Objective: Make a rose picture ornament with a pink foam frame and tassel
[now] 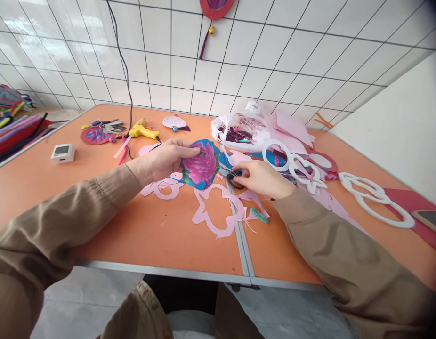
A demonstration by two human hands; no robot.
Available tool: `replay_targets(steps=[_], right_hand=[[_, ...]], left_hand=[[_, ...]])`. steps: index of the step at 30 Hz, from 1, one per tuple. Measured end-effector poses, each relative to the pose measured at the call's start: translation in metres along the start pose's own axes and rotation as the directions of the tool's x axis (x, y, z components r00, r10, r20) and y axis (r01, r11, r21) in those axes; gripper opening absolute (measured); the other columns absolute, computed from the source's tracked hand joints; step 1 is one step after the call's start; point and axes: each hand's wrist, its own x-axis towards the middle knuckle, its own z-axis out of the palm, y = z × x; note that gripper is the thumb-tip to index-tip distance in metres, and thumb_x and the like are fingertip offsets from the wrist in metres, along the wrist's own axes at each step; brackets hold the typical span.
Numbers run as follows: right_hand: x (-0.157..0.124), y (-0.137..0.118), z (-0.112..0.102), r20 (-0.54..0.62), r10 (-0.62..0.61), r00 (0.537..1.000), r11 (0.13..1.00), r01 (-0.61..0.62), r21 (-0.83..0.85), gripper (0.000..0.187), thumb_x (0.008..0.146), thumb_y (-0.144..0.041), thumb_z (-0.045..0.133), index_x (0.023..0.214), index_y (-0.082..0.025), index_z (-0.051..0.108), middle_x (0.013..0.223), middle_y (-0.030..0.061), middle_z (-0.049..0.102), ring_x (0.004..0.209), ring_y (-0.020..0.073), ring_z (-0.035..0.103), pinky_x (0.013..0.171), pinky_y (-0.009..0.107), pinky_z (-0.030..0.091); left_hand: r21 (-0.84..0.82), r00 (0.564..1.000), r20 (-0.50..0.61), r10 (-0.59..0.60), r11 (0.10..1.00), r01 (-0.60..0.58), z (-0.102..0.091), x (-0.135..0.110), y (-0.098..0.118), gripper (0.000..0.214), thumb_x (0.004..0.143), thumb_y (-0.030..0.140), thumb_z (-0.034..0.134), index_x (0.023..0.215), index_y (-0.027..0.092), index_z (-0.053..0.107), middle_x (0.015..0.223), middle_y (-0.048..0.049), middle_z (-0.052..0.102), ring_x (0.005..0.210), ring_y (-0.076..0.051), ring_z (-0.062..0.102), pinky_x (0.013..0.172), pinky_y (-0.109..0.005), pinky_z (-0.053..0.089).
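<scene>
My left hand [172, 159] pinches the left edge of a piece of blue fabric with a large pink flower print [201, 165], holding it above the table. In my right hand [258, 178] is a pair of scissors [235, 180] with dark handles, fingers wrapped in the loops. Its blades point left toward the fabric's right edge; whether they touch it I cannot tell. Below lies a pink cut-out frame [218, 230] of felt-like sheet. A small green object [259, 215] rests near my right wrist.
A yellow glue gun [143, 130] and a small white display box [63, 153] stand on the left of the orange table [150, 240]. Behind my right hand sits a plastic bag [263, 134] with dark tassels. White cut-out shapes [376, 197] lie at right.
</scene>
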Motion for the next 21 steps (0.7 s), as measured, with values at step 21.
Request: replay_targets(steps=[21], right_hand=[[0.039, -0.039, -0.037, -0.151, -0.094, 0.984, 0.704, 0.173, 0.689, 0.018, 0.067, -0.034, 0.082, 0.066, -0.021, 0.069, 0.068, 0.0000, 0.066, 0.065, 0.0165, 0.060, 0.064, 0.034, 0.053]], left_hand=[[0.169, 0.996, 0.014, -0.088, 0.982, 0.084, 0.003, 0.030, 0.039, 0.075, 0.089, 0.083, 0.051, 0.072, 0.013, 0.070, 0.070, -0.0146, 0.076, 0.063, -0.024, 0.071, 0.067, -0.036, 0.056]])
